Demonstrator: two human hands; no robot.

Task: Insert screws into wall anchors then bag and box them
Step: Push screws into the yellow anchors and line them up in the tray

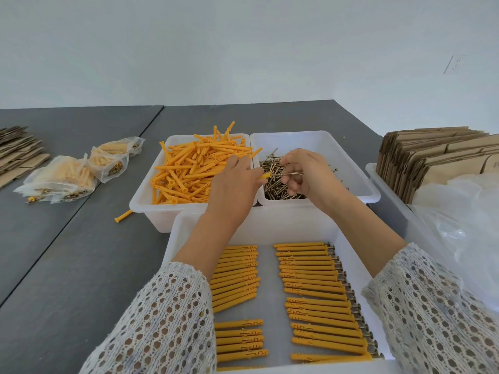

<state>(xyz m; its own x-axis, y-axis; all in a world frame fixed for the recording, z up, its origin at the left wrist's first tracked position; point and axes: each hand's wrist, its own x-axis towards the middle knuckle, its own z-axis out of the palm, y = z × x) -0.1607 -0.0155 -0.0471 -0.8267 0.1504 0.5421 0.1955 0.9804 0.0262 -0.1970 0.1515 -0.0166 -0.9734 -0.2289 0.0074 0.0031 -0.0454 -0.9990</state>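
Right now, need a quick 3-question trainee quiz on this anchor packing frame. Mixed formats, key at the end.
1. True or false: the left hand holds an orange anchor while the right hand feeds a screw into it.
2. Multiple choice: where do the finished anchor-and-screw sets lie? A) in the near tray, in rows B) loose on the grey table C) among the flat cardboard boxes
3. Fill in: the filled bags lie to the ____ of the bin of loose anchors.

Key: 1 true; 2 A; 3 left
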